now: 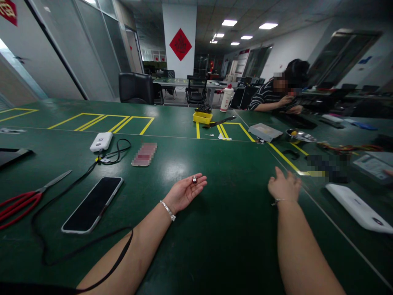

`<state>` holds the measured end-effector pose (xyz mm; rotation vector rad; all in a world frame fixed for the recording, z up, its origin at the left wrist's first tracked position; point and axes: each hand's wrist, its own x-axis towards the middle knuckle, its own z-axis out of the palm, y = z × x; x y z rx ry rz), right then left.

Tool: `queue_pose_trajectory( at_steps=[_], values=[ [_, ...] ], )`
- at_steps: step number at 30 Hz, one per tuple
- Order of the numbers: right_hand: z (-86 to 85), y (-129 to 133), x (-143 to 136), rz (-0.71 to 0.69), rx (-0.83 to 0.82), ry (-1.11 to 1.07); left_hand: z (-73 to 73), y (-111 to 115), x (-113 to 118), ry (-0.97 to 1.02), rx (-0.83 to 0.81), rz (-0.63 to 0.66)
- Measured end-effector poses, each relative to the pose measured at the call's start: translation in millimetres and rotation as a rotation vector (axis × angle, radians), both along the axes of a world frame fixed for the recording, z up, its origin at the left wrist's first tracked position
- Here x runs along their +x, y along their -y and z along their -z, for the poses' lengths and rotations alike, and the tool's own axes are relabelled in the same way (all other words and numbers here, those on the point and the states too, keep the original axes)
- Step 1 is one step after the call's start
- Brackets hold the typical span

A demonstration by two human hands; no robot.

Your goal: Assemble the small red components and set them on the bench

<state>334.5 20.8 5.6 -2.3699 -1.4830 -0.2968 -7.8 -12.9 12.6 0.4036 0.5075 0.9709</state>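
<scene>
Wearer's L hand [187, 189], palm up, fingers loosely extended, not clenched: a tiny dark-and-white item [194, 179] just rests on the fingers; too small to ID. Prob. v. light, hard, maybe fragile, easy to tip off; best pinched by its sides w/ thumb & forefinger. R hand [285, 186], well apart, is fingers-spread over the tabletop, nothing visible in its grip. Surface: dark green tabletop [233, 233], glossy, prob. slippery for small parts. L to R on it: red-handled scissors [38, 196], dark-screened phone [93, 205], white device [101, 141] beside a black cord [82, 177], pixelated pinkish slab [144, 155], yellow box [202, 118], white bottle [227, 98], greyish box [265, 132], white slab [357, 208] nr the R hand. Room, L to R: glass partition [102, 49], black chair [135, 88], white pillar [179, 16] w/ red diamond sign [180, 44], lit ceiling panels [229, 23], then a person in a striped top [267, 92], bent fwd at the table, hands raised nr the face.
</scene>
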Motion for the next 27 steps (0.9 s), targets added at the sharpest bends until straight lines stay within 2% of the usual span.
queue_pose_trajectory(
  at_steps=[2,4,6,11,14,18,22,27],
  values=[
    [9.2,1,21,0.063,-0.109,-0.061,1.0,0,0,-0.010,0.013,0.010],
    [14.1,1,30,0.061,-0.200,-0.109,2.3,0,0,-0.015,0.027,0.011],
    [14.5,0,31,0.051,-0.242,-0.130,3.7,0,-1,-0.019,0.037,0.008],
    [4.6,-2,19,0.061,-0.229,-0.155,7.6,-1,-4,0.014,0.082,0.040],
    [-2.3,-3,-6,-0.035,-0.116,-0.346,8.7,-2,-3,0.009,0.118,0.018],
    [-11.7,0,-65,-0.336,0.033,-0.975,6.3,-1,2,-0.117,0.148,-0.104],
    [-23.0,12,-120,-0.580,-0.033,-1.529,2.9,-1,6,-0.304,0.177,-0.245],
    [-28.2,24,-152,-0.675,-0.133,-1.832,2.6,0,9,-0.491,0.266,-0.308]
  ],
)
